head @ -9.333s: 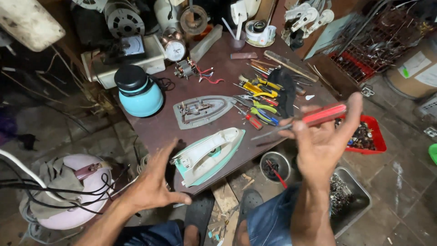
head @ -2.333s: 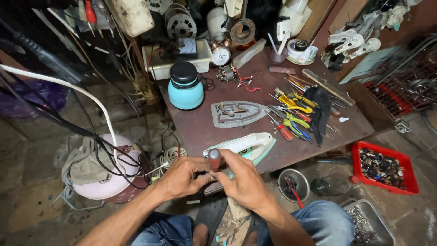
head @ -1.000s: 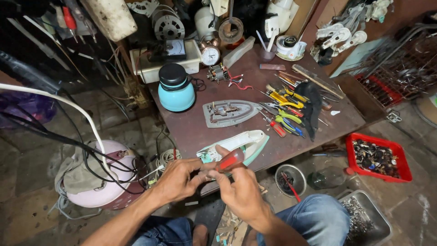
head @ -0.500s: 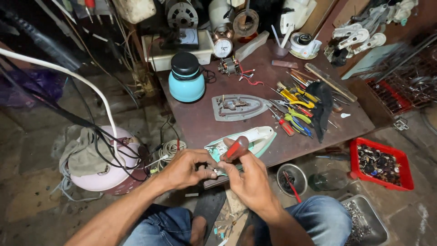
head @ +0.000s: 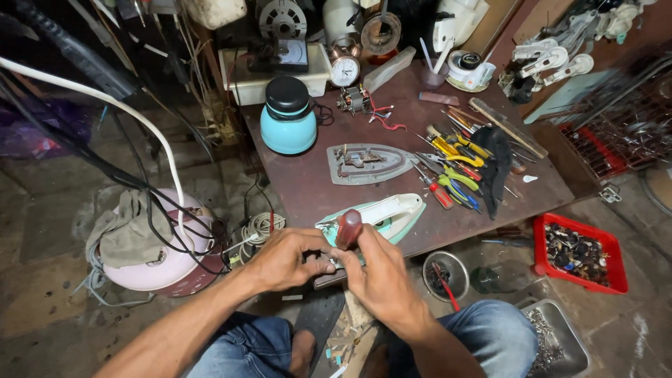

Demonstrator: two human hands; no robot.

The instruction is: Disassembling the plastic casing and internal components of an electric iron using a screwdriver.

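At table edge, right hand (head: 381, 269) gripping red-handled screwdriver (head: 348, 228), tip hidden; left hand (head: 287, 259) curled, grasp unclear

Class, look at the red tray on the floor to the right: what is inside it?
The red tray holds a heap of small dark and pale parts, too small to tell apart. The pile covers most of the tray's bottom, so anything beneath it is hidden.

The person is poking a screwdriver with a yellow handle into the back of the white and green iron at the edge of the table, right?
Not quite: the screwdriver has a red handle, not yellow, as the head view shows. The right hand holds it at the back of the white and green iron, at the table edge.
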